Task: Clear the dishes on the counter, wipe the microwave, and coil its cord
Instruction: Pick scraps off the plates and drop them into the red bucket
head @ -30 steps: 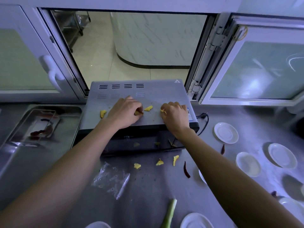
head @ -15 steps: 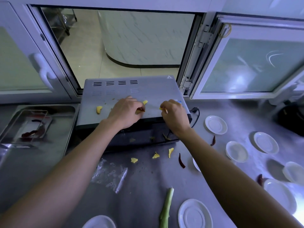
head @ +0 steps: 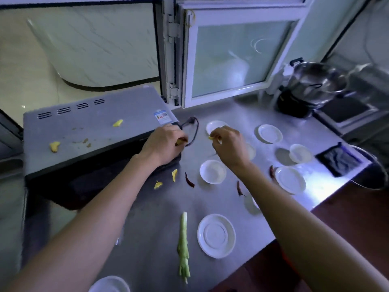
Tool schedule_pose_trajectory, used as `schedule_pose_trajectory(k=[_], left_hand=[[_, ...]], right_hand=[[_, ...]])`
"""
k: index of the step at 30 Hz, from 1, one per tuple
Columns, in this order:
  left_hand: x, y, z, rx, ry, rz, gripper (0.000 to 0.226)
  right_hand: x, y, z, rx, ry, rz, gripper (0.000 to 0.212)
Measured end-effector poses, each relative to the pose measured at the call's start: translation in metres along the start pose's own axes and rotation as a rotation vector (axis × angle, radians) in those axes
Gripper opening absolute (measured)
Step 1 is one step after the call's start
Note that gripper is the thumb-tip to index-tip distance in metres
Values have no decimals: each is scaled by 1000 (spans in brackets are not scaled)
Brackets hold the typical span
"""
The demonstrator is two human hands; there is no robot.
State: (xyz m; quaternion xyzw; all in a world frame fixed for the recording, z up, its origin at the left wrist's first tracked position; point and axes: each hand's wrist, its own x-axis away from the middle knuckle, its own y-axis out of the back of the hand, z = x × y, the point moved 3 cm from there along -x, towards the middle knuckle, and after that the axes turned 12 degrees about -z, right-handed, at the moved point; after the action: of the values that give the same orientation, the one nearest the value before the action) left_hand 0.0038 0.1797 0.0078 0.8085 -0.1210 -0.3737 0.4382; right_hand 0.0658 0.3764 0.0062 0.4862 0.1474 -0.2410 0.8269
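The grey microwave [head: 88,131] stands at the back left of the steel counter [head: 227,114], with two yellow food scraps [head: 54,146] left on its top. Its black cord [head: 194,128] loops off the right rear corner. My left hand [head: 163,145] hovers by the microwave's right front corner, fingers curled round a yellow scrap. My right hand [head: 228,143] pinches another yellow scrap above a small white dish [head: 216,125]. Several white saucers and bowls [head: 216,236] are spread over the counter to the right.
Yellow scraps [head: 174,175], dried red chillies [head: 189,180] and a green stalk [head: 183,247] lie on the counter. A steel pot [head: 313,83] sits at the back right, a black cloth [head: 339,160] near the right edge. An open window frame [head: 172,60] stands behind the microwave.
Both hands lifted yellow scraps off the microwave top and moved right; the right hand now hangs over the dishes. The view swung to the right.
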Motion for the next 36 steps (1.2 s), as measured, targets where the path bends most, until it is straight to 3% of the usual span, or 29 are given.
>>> schedule_pose_trajectory(k=[21, 28, 36], left_hand=[[-39, -292, -436, 238, -344, 372, 15], [-38, -372, -521, 313, -445, 507, 15], [-37, -489, -569, 393, -528, 630, 17]], right_hand=[[231, 285, -380, 167, -582, -205, 12], [301, 325, -460, 250, -788, -261, 10], [334, 316, -543, 298, -996, -238, 15]])
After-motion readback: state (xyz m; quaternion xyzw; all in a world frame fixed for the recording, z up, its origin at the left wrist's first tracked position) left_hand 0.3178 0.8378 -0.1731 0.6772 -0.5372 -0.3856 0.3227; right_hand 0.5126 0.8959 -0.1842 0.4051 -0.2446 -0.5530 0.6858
